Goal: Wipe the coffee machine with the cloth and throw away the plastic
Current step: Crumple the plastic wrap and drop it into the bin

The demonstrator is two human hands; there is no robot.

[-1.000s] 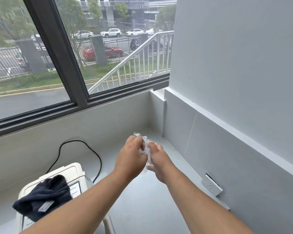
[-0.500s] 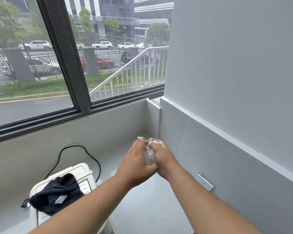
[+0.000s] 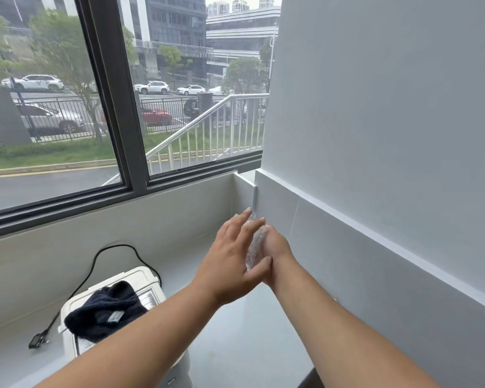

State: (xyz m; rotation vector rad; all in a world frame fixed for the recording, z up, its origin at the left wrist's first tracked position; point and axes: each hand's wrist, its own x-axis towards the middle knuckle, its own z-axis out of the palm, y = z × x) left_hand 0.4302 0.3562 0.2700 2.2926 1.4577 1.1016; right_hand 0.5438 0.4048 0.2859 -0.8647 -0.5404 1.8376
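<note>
- The left hand (image 3: 230,261) is spread flat, fingers straight toward 12 o'clock, its palm pressing the crumpled clear plastic wad (image 3: 255,247) against the right hand (image 3: 277,247)
- The right hand, at 3 o'clock of the left and mostly hidden behind it, seems to curl its fingers round the wad
- The wad sits between both palms, long axis running from 6 to 1 o'clock; either hand could carry it off, though no bin shows
- The dark navy cloth (image 3: 104,312) lies heaped on the white box-shaped coffee machine (image 3: 140,278) at 8 o'clock, nearer the left hand
</note>
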